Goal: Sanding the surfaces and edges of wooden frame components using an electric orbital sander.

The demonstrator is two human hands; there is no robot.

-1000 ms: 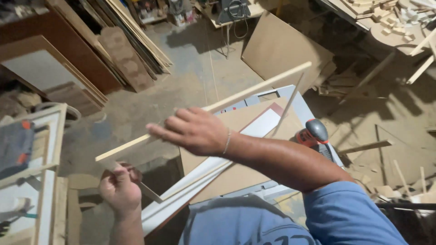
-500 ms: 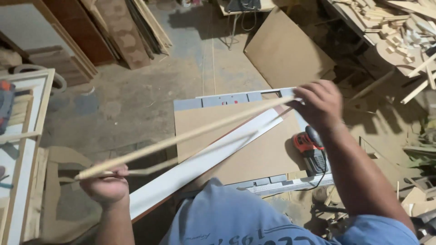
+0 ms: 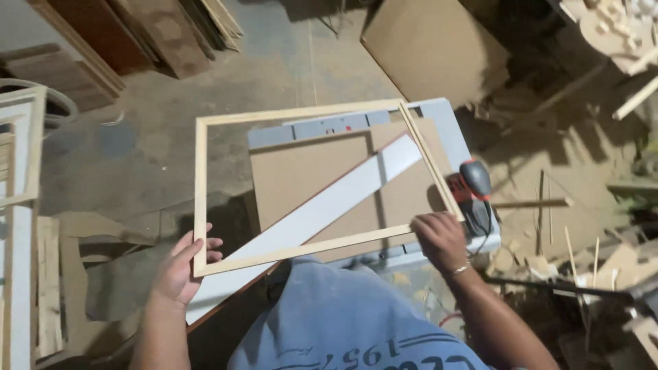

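The wooden frame [image 3: 301, 185] is a thin rectangle of pale, bare strips, empty in the middle, held level with its long sides running left to right above the work table [image 3: 449, 123]. The left hand [image 3: 184, 268] grips the frame's near left corner, fingers curled over the strip. The right hand [image 3: 440, 238] pinches the near right corner. Both hands sit on the near long side, equally close. Beneath the frame lie a brown board [image 3: 301, 175] and a smooth white slat [image 3: 329, 205] set diagonally. A red and black power tool [image 3: 471, 188] rests just right of the frame.
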